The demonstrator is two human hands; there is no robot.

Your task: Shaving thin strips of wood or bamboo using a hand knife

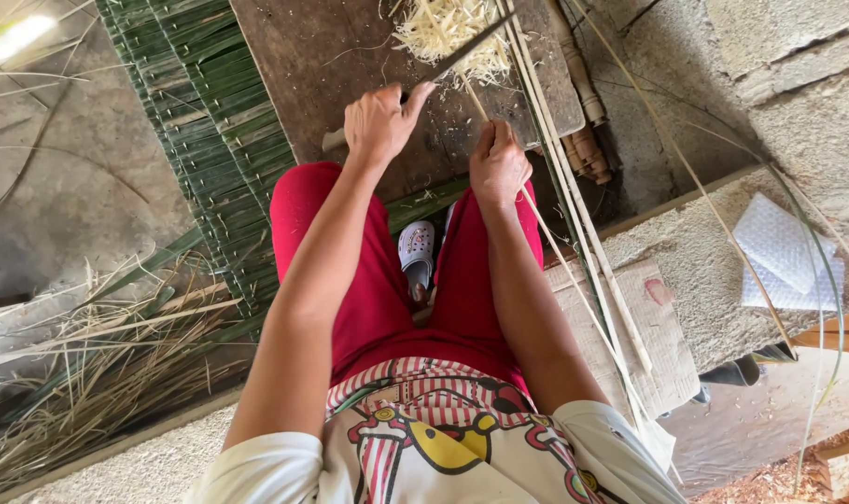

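We keep our right hand (499, 166) clenched firmly on the thin bamboo strip (574, 271) running past our knee, our left hand (379, 121) wrapped tight round the knife (462, 54), shaving steadily away from us towards the pale shavings (448, 33) on the wooden board (303, 56).

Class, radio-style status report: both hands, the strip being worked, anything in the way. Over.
Left hand gripping knife. Right hand pinching bamboo strip. Blade on strip over wooden board. Shavings pile ahead; nothing blocking.

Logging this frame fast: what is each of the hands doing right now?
Left hand: closed around the handle of a dark knife, index finger stretched along it.
Right hand: closed on a thin bamboo strip.
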